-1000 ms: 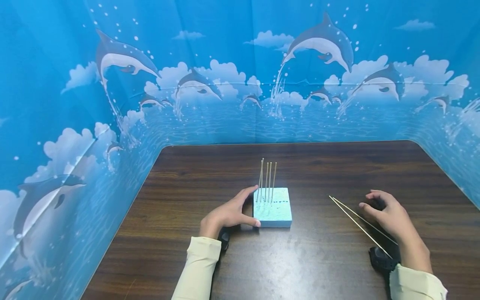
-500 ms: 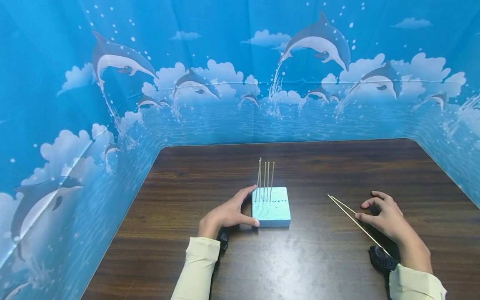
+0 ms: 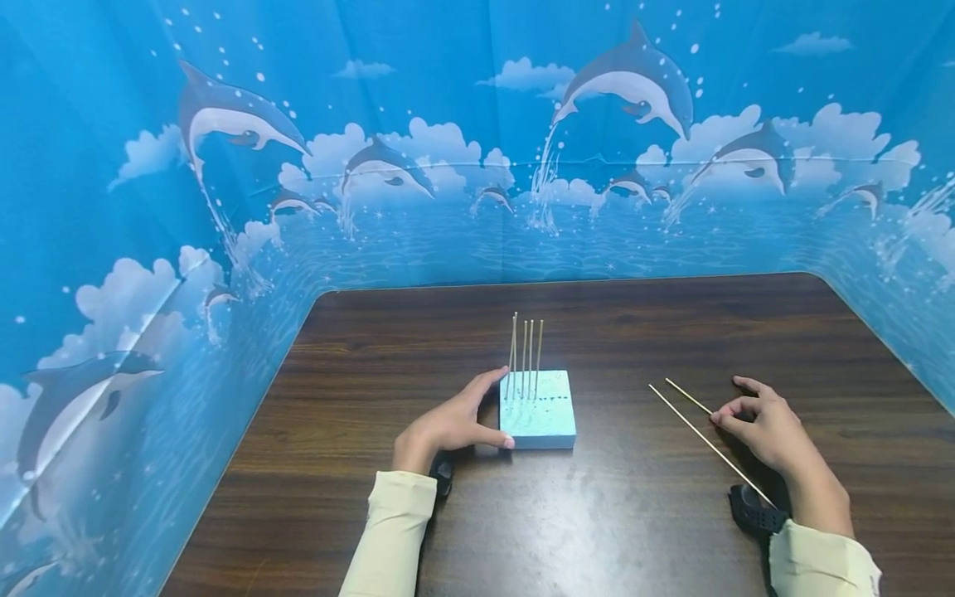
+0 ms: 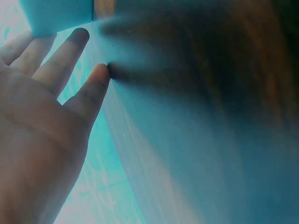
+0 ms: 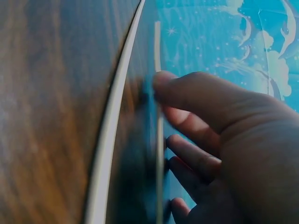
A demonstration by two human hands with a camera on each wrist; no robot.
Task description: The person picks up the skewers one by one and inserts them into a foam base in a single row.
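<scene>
A pale blue foam block lies on the table with several thin wooden sticks standing upright in its left part. My left hand holds the block at its left side, thumb at the front corner and a fingertip at the back one. The left wrist view shows the block against those fingers. To the right, my right hand pinches one thin wooden stick between thumb and index finger; the stick passes behind the thumb in the right wrist view. Beside it lies a second stick.
A row of small dark holes runs across the top of the block. The dark wooden table ends at a blue dolphin-print curtain at the back and sides. Black wrist cameras sit under the wrists.
My right hand has closed its thumb and index finger on one stick. That stick's far end has swung away from the other stick. My left hand stays on the block.
</scene>
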